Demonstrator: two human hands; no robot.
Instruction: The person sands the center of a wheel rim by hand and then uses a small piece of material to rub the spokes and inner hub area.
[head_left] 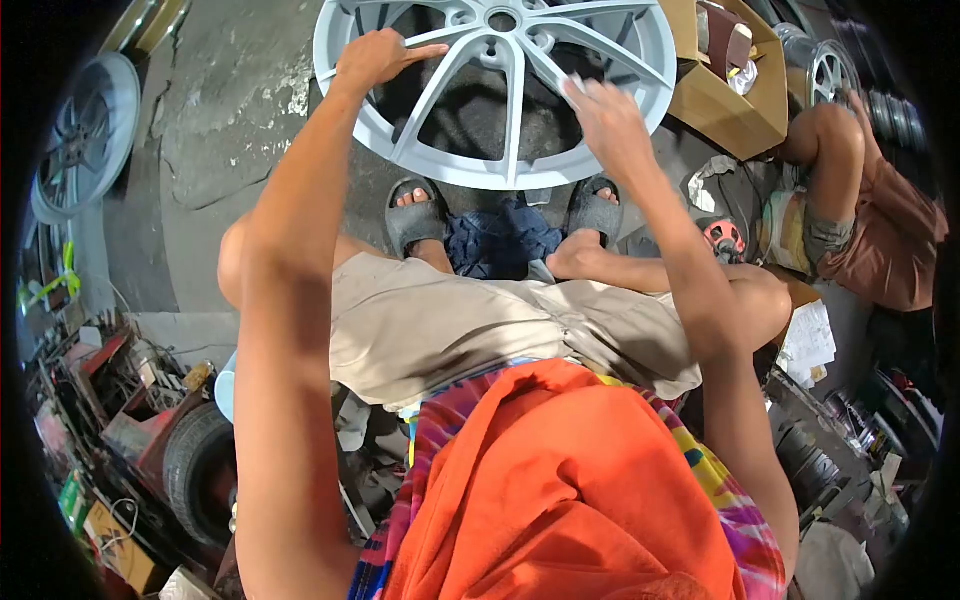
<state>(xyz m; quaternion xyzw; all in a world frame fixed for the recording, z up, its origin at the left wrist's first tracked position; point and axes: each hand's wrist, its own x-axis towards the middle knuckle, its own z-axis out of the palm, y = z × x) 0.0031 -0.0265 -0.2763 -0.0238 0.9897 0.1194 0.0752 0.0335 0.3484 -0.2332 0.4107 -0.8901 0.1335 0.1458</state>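
A pale grey alloy wheel rim [512,100] with several spokes lies in front of my feet, its top edge cut off by the view. My left hand [375,60] is over the rim's left side, one finger stretched along a spoke and the other fingers curled. Over the right-hand spokes is my right hand [605,110], its fingertips blurred by motion and pale. Whether it holds something small cannot be made out. Dark blue cloth [500,238] lies between my sandals, just below the rim.
Another person's bent leg [835,150] is at the right, near a cardboard box [735,105] and more rims [828,72]. A grey wheel [95,140] stands at the left. A tire [195,470] and metal parts lie lower left. A red-and-black tool [722,238] sits by my right knee.
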